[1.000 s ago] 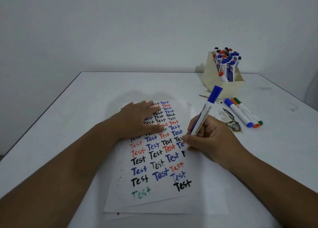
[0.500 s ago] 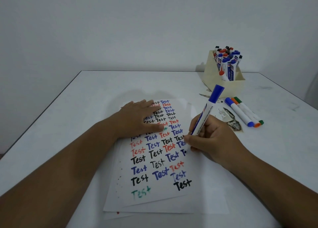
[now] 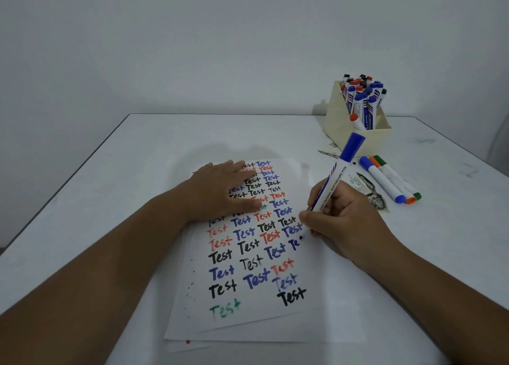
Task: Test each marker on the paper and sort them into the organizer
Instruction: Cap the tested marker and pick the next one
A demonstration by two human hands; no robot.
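Observation:
A white sheet of paper [image 3: 248,318] lies in front of me, covered with rows of the word "Test" in black, blue, red and green. My left hand [image 3: 220,191] lies flat on its upper left part with straight fingers. My right hand [image 3: 338,216] grips a blue whiteboard marker [image 3: 334,177], cap posted on its upper end, tip on the paper beside a partly written blue "Te". A beige organizer [image 3: 369,138] at the back right holds several markers. Three markers [image 3: 391,181], blue, orange and green, lie side by side on the table to its right front.
More sheets [image 3: 330,334] stick out under the top paper. A torn scrap of printed paper [image 3: 370,192] lies between my right hand and the loose markers. The white table [image 3: 110,188] ends against a plain wall at the back.
The right hand has shifted slightly right while writing, and the blue letters have grown from a single stroke to "Te". The left hand has stayed in place.

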